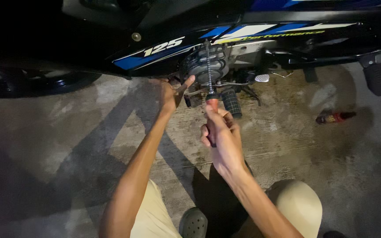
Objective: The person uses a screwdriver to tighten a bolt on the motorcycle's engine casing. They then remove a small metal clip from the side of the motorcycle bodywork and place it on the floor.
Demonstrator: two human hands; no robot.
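My right hand (220, 132) grips the red and black handle of a long screwdriver (209, 70). Its shaft points up at the dark ribbed engine cover (199, 61) of a black and blue motorcycle (252, 31). My left hand (173, 92) reaches under the bodywork at the left edge of that cover, thumb stretched toward it; its fingers are partly hidden in shadow and hold nothing that I can see.
A black rubber footpeg (232, 104) sticks out below the engine. Another footpeg (377, 78) hangs at the right. A small red bottle (334, 117) lies on the concrete floor (67, 145). The front wheel (36, 81) is at the left. My knees and a grey shoe (193, 222) are below.
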